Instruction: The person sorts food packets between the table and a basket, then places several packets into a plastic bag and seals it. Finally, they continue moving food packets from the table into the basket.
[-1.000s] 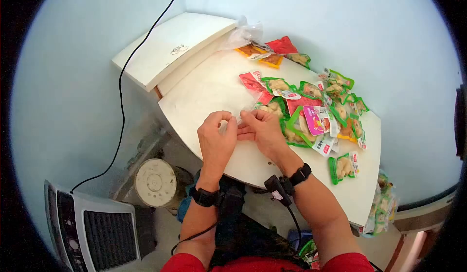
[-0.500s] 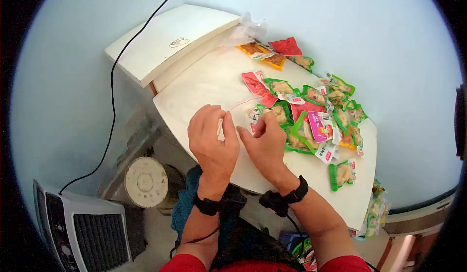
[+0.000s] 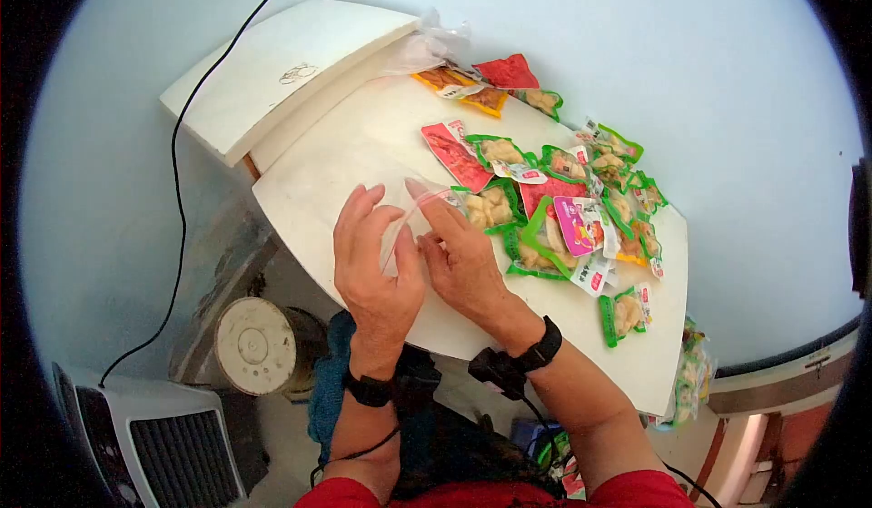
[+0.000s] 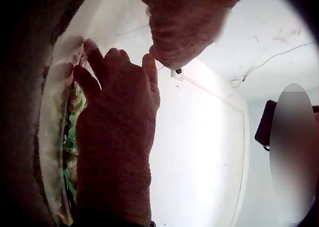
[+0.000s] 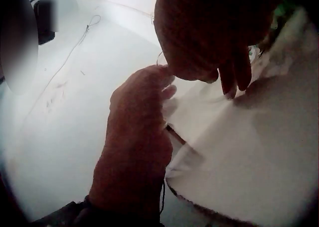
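Note:
A clear plastic zip bag [image 3: 400,217] with a thin red line along its mouth hangs between my two hands over the table. My left hand [image 3: 377,272] holds it from the left, thumb and index finger apart on either side of the film. From the right, my right hand [image 3: 468,263] holds it too, its index finger stretched along the red line and its thumb lower down. Much of the film blends into the white table [image 3: 309,190]. Both wrist views are dark; the left one shows the right hand [image 4: 114,117], the right one the left hand [image 5: 134,137].
Several food packets in green-edged bags [image 3: 490,207] and red bags [image 3: 457,156] lie heaped right of my hands. Orange packets [image 3: 486,99] lie at the back. A white raised board [image 3: 291,72] stands at the left, with a bucket [image 3: 259,345] below.
My hands have gone from fingertips close together to spread wider, and the bag's red-lined mouth now shows as an arc between them. The head view has shifted slightly.

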Available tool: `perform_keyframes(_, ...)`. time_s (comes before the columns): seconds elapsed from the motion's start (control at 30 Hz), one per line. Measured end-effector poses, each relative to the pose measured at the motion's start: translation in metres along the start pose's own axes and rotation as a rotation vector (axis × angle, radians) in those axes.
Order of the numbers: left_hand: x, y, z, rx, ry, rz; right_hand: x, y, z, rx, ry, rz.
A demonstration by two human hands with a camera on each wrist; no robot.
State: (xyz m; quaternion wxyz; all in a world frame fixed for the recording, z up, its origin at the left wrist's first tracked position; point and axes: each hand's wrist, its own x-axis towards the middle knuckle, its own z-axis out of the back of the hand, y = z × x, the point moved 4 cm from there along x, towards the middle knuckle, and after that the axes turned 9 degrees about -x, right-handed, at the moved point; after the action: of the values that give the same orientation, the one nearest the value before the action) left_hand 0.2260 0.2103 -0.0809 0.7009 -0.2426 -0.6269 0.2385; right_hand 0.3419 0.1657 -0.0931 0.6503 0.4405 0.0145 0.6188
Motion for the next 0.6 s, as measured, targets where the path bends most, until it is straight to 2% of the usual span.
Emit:
perform_keyframes(0.13, 0.000, 0.000, 0.001, -0.094, 0.028, -0.116, 0.002, -0.001, 0.002, 0.078, 0.027, -0.059)
perform_keyframes(0.23, 0.003, -0.004, 0.000, -0.017, 0.143, -0.163, 0.000, -0.008, -0.001, 0.066, -0.004, -0.044)
perform_keyframes(0.3, 0.001, -0.001, -0.004, 0.021, 0.209, -0.146, -0.003, -0.009, -0.002, -0.001, -0.043, -0.027)
perform_keyframes(0.4, -0.005, 0.009, -0.011, 0.035, 0.212, -0.081, -0.004, -0.006, 0.002, 0.154, -0.039, -0.128)
perform_keyframes(0.5, -0.004, 0.013, -0.011, 0.004, 0.163, -0.019, -0.006, -0.007, 0.015, 0.023, -0.216, -0.144)
perform_keyframes(0.53, -0.002, 0.014, -0.010, -0.012, 0.144, -0.002, -0.002, -0.003, 0.023, -0.068, -0.348, -0.067)
perform_keyframes(0.6, -0.003, 0.017, -0.010, 0.001, 0.150, 0.026, -0.004, -0.016, 0.031, -0.091, -0.422, -0.132)
